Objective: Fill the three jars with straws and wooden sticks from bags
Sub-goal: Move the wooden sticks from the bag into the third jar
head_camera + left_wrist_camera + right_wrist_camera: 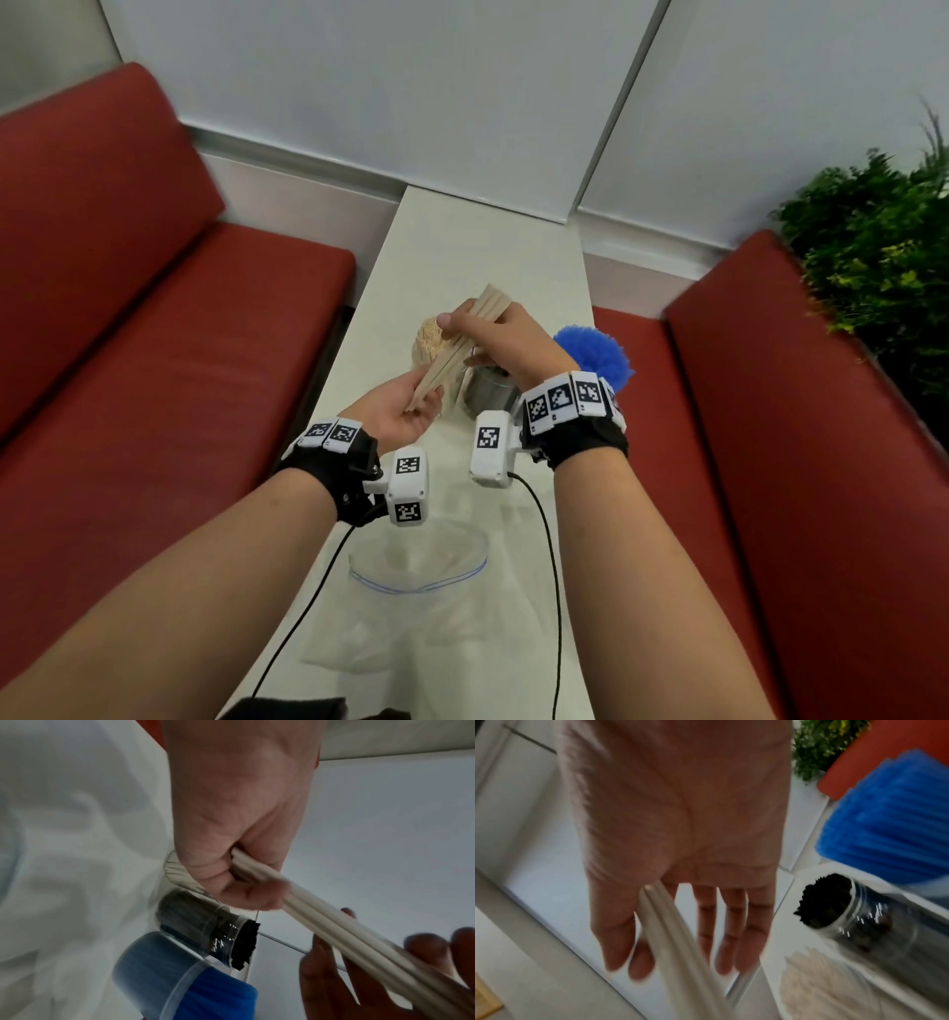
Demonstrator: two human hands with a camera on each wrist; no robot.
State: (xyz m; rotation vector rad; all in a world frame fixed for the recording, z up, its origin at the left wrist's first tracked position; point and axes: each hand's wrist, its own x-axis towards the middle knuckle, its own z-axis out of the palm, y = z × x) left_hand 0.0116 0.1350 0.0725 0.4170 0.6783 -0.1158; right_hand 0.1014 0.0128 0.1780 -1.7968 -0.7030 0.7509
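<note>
Both hands hold a bunch of pale wooden sticks point(462, 344) in the air over the middle of the narrow white table point(493, 246). The bunch leans, with its top end toward the far edge of the table.

The left hand point(405, 411) has the low end. In the left wrist view its fingers point(205, 870) are curled tight round the sticks point(321, 912).

The right hand point(506, 339) is higher up the bunch. In the right wrist view its fingers point(731, 923) are almost straight and loose, and the sticks point(670, 933) run across them. The thumb lies on the bunch in the head view.

Three clear jars stand side by side under the hands. The one nearest the left edge point(429, 344) is full of thin wooden sticks. The middle jar point(488, 393) holds black straws. The jar by the right edge holds blue straws point(593, 352) that fan out at the top.

A clear zip bag point(421, 580) lies open on the table, nearer the person than the jars.

Red seats point(154, 334) run along both long sides of the table. A green plant point(883, 241) is behind the right seat.
</note>
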